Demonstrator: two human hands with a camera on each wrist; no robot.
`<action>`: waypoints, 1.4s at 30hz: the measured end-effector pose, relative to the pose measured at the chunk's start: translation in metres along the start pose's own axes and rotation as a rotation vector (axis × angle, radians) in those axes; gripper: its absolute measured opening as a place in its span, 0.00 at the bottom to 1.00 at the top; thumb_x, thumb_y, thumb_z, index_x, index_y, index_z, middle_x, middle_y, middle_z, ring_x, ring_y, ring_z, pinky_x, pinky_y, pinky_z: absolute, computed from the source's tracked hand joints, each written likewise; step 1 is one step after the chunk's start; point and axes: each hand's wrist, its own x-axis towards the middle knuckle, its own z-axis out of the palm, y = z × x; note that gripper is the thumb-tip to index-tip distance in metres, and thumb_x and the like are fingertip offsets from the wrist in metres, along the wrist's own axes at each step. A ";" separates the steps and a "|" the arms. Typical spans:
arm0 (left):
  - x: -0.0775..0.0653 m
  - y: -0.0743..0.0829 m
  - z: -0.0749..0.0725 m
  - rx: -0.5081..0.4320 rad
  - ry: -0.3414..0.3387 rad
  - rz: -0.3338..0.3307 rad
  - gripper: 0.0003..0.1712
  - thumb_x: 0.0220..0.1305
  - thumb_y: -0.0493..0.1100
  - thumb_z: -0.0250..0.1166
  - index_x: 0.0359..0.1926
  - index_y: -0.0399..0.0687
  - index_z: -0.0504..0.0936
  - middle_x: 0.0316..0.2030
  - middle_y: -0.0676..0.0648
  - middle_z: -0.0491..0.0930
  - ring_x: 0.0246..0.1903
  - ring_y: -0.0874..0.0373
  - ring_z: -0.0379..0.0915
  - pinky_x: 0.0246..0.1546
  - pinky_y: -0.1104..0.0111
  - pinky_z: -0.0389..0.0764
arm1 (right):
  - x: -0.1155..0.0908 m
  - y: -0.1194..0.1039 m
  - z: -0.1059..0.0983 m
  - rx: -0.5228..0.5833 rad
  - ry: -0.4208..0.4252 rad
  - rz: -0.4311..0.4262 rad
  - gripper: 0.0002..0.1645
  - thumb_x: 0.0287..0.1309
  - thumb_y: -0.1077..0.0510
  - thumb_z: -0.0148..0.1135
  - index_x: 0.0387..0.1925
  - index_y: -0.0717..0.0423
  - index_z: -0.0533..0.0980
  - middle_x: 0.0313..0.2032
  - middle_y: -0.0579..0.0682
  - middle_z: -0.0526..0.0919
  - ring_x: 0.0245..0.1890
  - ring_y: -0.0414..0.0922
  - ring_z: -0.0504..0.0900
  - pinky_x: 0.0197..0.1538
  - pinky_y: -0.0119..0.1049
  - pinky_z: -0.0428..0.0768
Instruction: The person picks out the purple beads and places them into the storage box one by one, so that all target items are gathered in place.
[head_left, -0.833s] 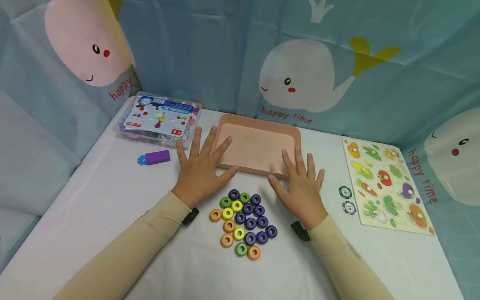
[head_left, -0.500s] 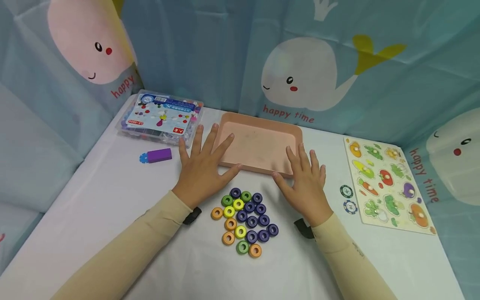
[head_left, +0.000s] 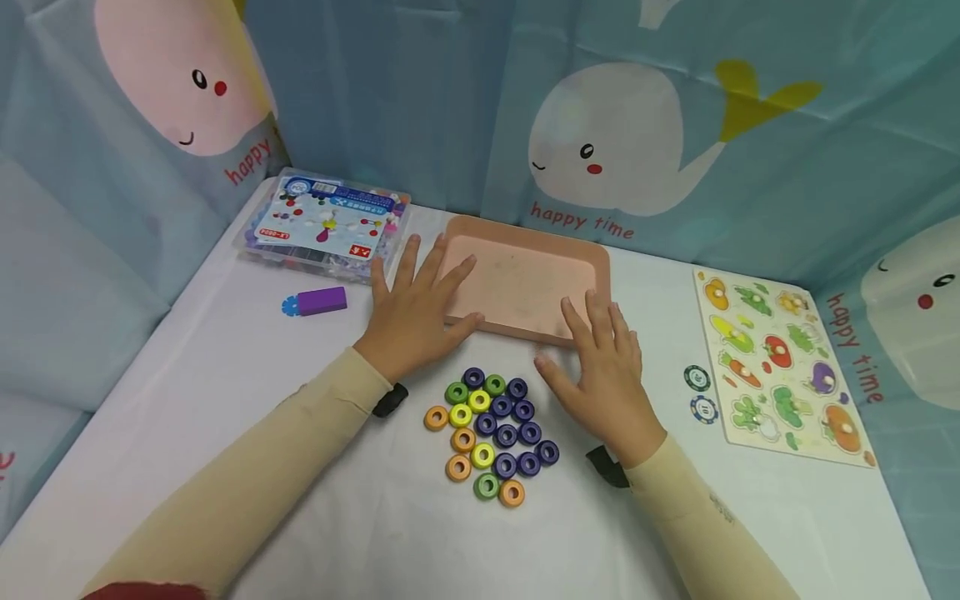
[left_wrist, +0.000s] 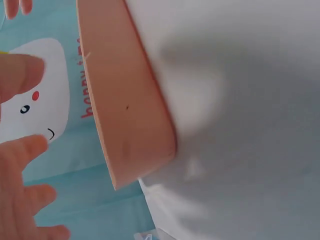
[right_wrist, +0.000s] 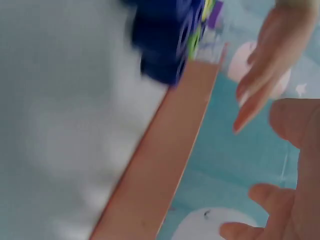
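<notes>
Fingers spread, my left hand (head_left: pixel 408 321) hovers palm down at the left end of a shallow pink tray (head_left: pixel 525 287), overlapping its near left corner. My right hand (head_left: pixel 611 387) stretches toward the tray's near right corner, fingers loosely straight, holding nothing. Between the wrists, on the white cloth, lies a loose cluster of thick rings with holes: dark purple rings (head_left: pixel 513 442) mostly to the right, with yellow, green and orange rings (head_left: pixel 429 423) to the left. The left wrist view shows the tray's wall (left_wrist: pixel 125 95) beside the left fingers; the right wrist view shows dark rings (right_wrist: pixel 162 45) near the tray's wall.
A clear plastic case (head_left: pixel 322 218) with a printed label stands at back left, a purple block (head_left: pixel 322 301) before it touching a blue toothed piece (head_left: pixel 290 306). Two round chips (head_left: pixel 697 378) lie beside a vegetable puzzle board (head_left: pixel 750 421) at right. A whale-print curtain (head_left: pixel 420 100) closes the back.
The right hand has shifted slightly left and back, its fingers drawing closer together. The view has tilted a little. A red patch now shows at the lower left edge. The rings and tray stay put.
</notes>
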 end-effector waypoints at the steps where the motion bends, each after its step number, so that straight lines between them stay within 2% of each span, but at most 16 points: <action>1: 0.005 -0.001 -0.002 0.007 -0.036 -0.002 0.47 0.64 0.73 0.56 0.79 0.70 0.52 0.81 0.48 0.36 0.79 0.41 0.23 0.68 0.29 0.32 | -0.002 -0.003 0.000 0.000 -0.004 -0.025 0.49 0.65 0.31 0.57 0.79 0.35 0.49 0.81 0.49 0.42 0.79 0.60 0.39 0.71 0.72 0.44; 4: 0.020 -0.004 -0.007 -0.001 -0.150 -0.013 0.46 0.64 0.72 0.57 0.78 0.68 0.55 0.81 0.46 0.39 0.78 0.35 0.29 0.67 0.27 0.42 | -0.008 -0.011 0.005 -0.012 -0.009 -0.118 0.45 0.64 0.35 0.61 0.77 0.39 0.58 0.78 0.51 0.53 0.77 0.61 0.51 0.71 0.68 0.53; 7: 0.030 -0.007 -0.008 -0.026 -0.255 -0.022 0.44 0.65 0.71 0.58 0.77 0.64 0.60 0.80 0.45 0.44 0.77 0.31 0.36 0.69 0.32 0.50 | -0.012 -0.015 0.010 -0.008 -0.035 -0.191 0.35 0.64 0.40 0.64 0.70 0.42 0.70 0.72 0.51 0.68 0.72 0.56 0.64 0.70 0.59 0.64; 11: 0.034 -0.009 -0.003 -0.067 -0.350 -0.024 0.39 0.67 0.69 0.57 0.73 0.58 0.69 0.78 0.42 0.51 0.77 0.36 0.45 0.73 0.41 0.49 | -0.013 -0.017 0.016 -0.011 -0.081 -0.255 0.21 0.64 0.48 0.66 0.57 0.44 0.82 0.60 0.46 0.81 0.62 0.47 0.76 0.65 0.47 0.74; 14: 0.034 -0.010 0.001 -0.084 -0.391 -0.035 0.38 0.68 0.68 0.57 0.71 0.54 0.72 0.77 0.40 0.54 0.76 0.39 0.49 0.73 0.42 0.51 | -0.010 -0.017 0.019 -0.027 -0.101 -0.295 0.14 0.62 0.53 0.68 0.50 0.45 0.86 0.53 0.44 0.85 0.56 0.45 0.81 0.61 0.44 0.77; 20: 0.033 -0.013 0.007 -0.100 -0.436 -0.054 0.39 0.68 0.70 0.55 0.71 0.54 0.72 0.75 0.38 0.59 0.68 0.28 0.58 0.65 0.40 0.66 | -0.006 -0.015 0.021 -0.041 -0.134 -0.353 0.13 0.60 0.59 0.70 0.47 0.46 0.86 0.49 0.42 0.87 0.52 0.43 0.83 0.59 0.42 0.79; 27: 0.037 -0.014 0.007 -0.057 -0.445 -0.021 0.42 0.67 0.72 0.54 0.73 0.54 0.69 0.70 0.40 0.67 0.62 0.33 0.64 0.59 0.42 0.72 | 0.000 -0.010 0.020 -0.029 -0.159 -0.411 0.15 0.59 0.60 0.71 0.48 0.47 0.85 0.50 0.42 0.87 0.52 0.42 0.83 0.58 0.42 0.79; 32: 0.043 -0.012 0.003 -0.028 -0.462 -0.003 0.40 0.66 0.71 0.56 0.70 0.54 0.73 0.65 0.39 0.71 0.58 0.34 0.66 0.57 0.44 0.72 | 0.006 -0.005 0.019 -0.016 -0.185 -0.450 0.13 0.60 0.61 0.70 0.47 0.48 0.84 0.46 0.42 0.87 0.50 0.40 0.84 0.55 0.40 0.80; 36: 0.051 -0.009 0.003 0.001 -0.485 0.007 0.37 0.66 0.69 0.58 0.68 0.54 0.75 0.63 0.39 0.72 0.56 0.36 0.66 0.57 0.46 0.72 | 0.011 -0.002 0.021 0.003 -0.197 -0.465 0.11 0.60 0.58 0.69 0.45 0.47 0.84 0.43 0.41 0.87 0.43 0.38 0.84 0.50 0.37 0.82; 40: 0.059 -0.007 0.005 0.019 -0.514 0.019 0.38 0.66 0.68 0.58 0.68 0.52 0.75 0.64 0.39 0.72 0.58 0.37 0.66 0.60 0.46 0.68 | 0.014 0.000 0.023 0.004 -0.189 -0.474 0.11 0.61 0.55 0.70 0.45 0.47 0.83 0.42 0.41 0.86 0.36 0.36 0.83 0.43 0.35 0.81; 42: 0.060 -0.006 0.005 0.020 -0.525 0.019 0.38 0.66 0.68 0.58 0.68 0.51 0.74 0.64 0.39 0.72 0.60 0.37 0.66 0.62 0.46 0.66 | 0.015 0.000 0.023 -0.001 -0.190 -0.479 0.11 0.60 0.54 0.70 0.45 0.46 0.84 0.42 0.41 0.86 0.35 0.36 0.83 0.42 0.34 0.81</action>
